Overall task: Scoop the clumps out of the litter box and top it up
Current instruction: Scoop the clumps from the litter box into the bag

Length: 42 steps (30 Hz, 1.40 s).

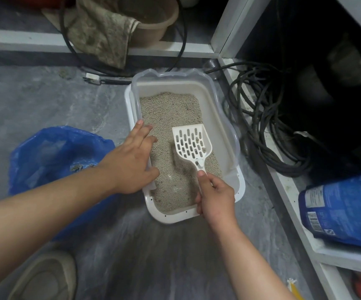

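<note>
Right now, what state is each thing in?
Litter box: on floor, partly filled.
Scoop: lifted, few bits inside.
Right hand: gripping scoop handle.
Left hand: steadying box rim.
Blue bag: open, clumps inside.
Litter sack: lying on shelf.

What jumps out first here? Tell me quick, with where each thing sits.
The white litter box sits mid-floor, half full of grey litter, with the right hand holding a slotted white scoop above it. The left hand rests on the box's left rim. A blue plastic bag lies open to the left, and a blue litter sack rests on the shelf at right.
</note>
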Each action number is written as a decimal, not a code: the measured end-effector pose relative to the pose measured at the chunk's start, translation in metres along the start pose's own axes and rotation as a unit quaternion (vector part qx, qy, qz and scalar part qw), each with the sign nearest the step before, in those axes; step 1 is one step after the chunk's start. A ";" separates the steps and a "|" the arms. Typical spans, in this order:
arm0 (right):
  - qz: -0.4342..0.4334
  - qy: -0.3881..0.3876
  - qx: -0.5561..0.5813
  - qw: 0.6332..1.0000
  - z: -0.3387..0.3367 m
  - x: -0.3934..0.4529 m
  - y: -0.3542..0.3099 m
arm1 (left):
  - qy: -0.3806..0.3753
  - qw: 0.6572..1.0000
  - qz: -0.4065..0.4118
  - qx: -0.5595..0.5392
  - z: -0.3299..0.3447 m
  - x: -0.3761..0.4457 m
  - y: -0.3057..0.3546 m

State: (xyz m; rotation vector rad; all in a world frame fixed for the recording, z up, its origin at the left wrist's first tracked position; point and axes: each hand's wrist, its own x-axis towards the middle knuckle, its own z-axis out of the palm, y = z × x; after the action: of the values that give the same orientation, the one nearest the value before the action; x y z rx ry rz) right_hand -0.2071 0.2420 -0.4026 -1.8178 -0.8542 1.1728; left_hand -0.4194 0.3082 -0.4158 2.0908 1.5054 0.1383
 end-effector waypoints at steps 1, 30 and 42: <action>-0.001 -0.003 -0.002 1.000 0.000 -0.001 -0.001 | 0.001 1.000 -0.001 0.001 0.001 0.000 -0.001; -0.215 -0.242 -0.418 0.849 0.127 -0.087 0.014 | 0.028 0.974 -0.211 -0.073 -0.075 -0.102 -0.143; -0.196 -0.232 -0.500 0.811 0.145 -0.085 0.011 | 0.047 0.969 -0.217 -0.104 -0.069 -0.101 -0.140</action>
State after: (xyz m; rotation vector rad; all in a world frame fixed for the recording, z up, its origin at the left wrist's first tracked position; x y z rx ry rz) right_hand -0.3702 0.2019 -0.4157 -1.9351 -2.3550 0.9437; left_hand -0.6019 0.2734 -0.4034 1.5709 1.8794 0.2198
